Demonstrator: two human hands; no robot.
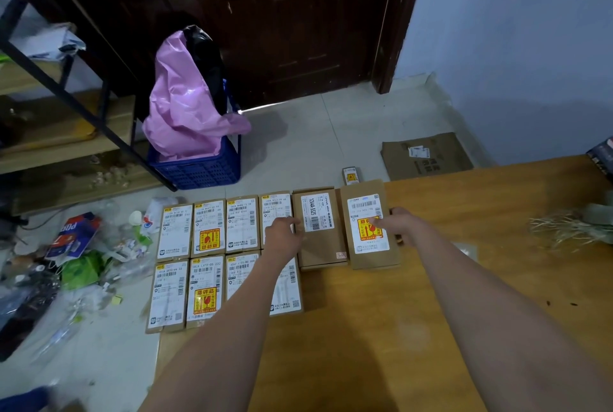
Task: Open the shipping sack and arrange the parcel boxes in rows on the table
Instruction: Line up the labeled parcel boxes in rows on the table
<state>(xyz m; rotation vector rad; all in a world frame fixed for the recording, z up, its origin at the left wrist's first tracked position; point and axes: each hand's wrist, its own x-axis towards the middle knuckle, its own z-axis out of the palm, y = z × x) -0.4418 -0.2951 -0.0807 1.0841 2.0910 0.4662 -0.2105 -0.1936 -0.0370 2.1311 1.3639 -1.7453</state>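
Observation:
Brown parcel boxes with white shipping labels lie in two rows on the wooden table (414,295). The front row (195,292) is partly under my left forearm. The back row holds several boxes. My left hand (283,234) rests over the fourth box (275,209), its curled fingers against the left edge of the barcode-label box (320,239). My right hand (403,224) grips the right edge of the rightmost box (365,246), thumb on its yellow sticker. That box sits slightly askew, a narrow gap apart from its neighbour.
A pink plastic bag (185,103) stands in a blue crate (199,169) on the floor by a dark door. Litter (76,255) covers the floor at left. A flat cardboard piece (428,156) and a small box (351,175) lie beyond the table. Straw (570,226) sits at the table's right.

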